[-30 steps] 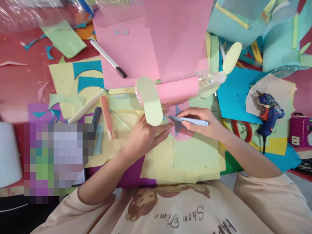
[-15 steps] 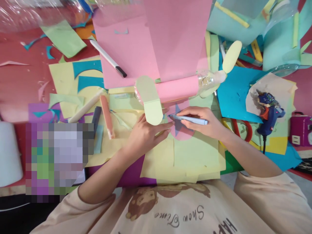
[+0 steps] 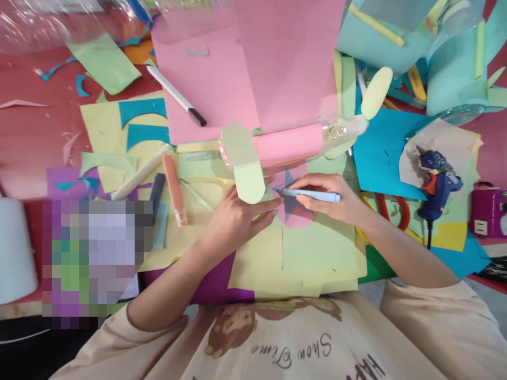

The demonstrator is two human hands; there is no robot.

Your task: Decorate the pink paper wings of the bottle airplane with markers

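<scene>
Between the fingers of my right hand [image 3: 332, 198] is a light-blue marker [image 3: 319, 195], its tip down on the left part of a dark star [image 3: 292, 203]. The star lies on a pink paper circle [image 3: 301, 217]. My left hand [image 3: 241, 214] rests with fingers apart, the fingertips touching the circle's left edge. Just beyond both hands lies a plastic bottle wrapped in pink paper [image 3: 291, 142]. A pale-green rounded paper strip [image 3: 249, 182] at the bottle's left end hides part of my left fingers. Pale-green paper [image 3: 320, 253] lies under the circle.
A blue glue gun [image 3: 438, 195] lies at the right, beside red-handled scissors [image 3: 400, 211]. A white marker [image 3: 178, 97] lies on pink paper at the back. Orange [image 3: 174, 190] and dark [image 3: 157, 195] markers lie to the left. A teal-wrapped bottle [image 3: 455, 74] stands back right.
My right hand and the light-blue marker have shifted very slightly to the right. My left hand stays in place at the circle.
</scene>
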